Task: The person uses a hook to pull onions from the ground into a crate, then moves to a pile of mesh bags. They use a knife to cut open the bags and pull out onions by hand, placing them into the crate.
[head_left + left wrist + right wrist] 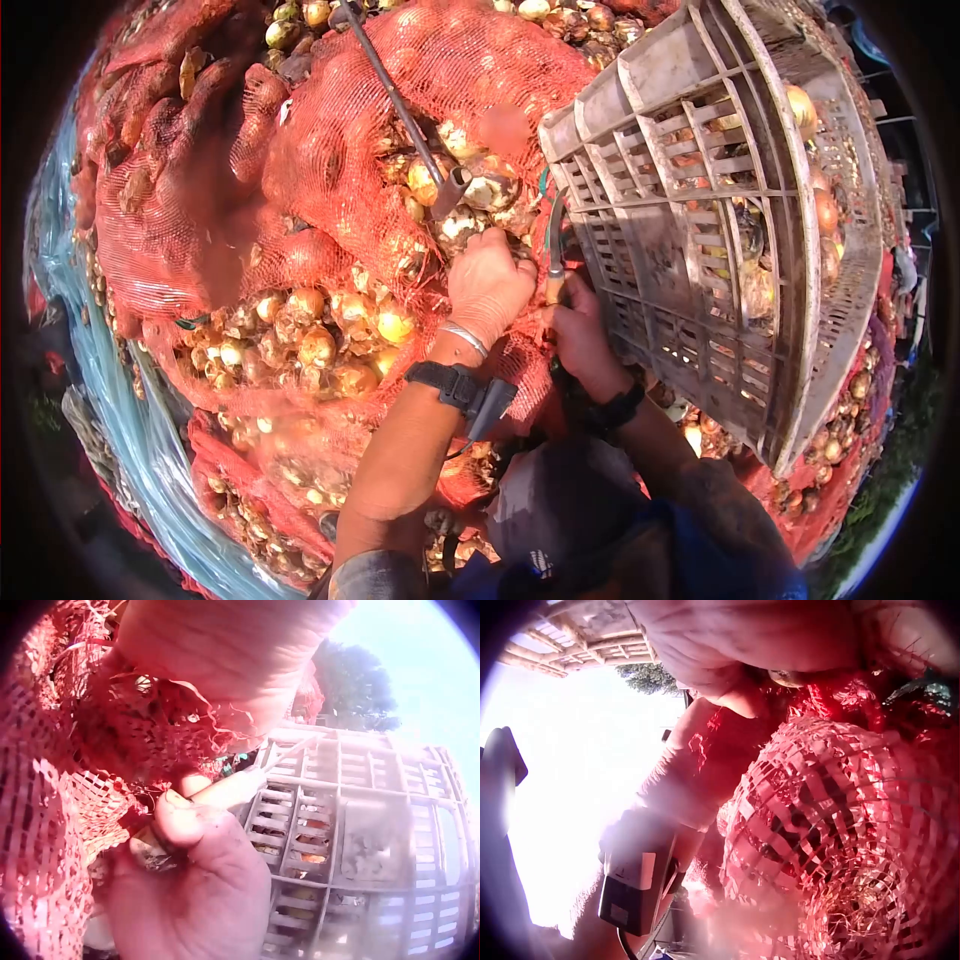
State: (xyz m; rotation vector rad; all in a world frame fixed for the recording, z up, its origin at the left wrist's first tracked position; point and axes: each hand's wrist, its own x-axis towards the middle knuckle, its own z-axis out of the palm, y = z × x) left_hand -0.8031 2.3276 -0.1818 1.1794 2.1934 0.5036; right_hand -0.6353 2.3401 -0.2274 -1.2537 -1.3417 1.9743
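Red mesh sacks bulge outdoors in sunlight, beside blue plastic sheeting. Onions show through gaps in the mesh and inside a tilted, slatted plastic crate. Next to it, the right hand's grip wraps a curved knife's wooden handle; the left hand's pinches bunched sack mesh.

Matt plastic, shiny metal

The crate is matt, scuffed plastic. Just left of the crate, the knife has a smooth metal blade and wooden-looking handle. Further left of the crate are a rough plastic net bag, onions with glossy, papery skins, a shiny metal bracelet and a dull metal pole. Farthest left, the sheet is glossy plastic.
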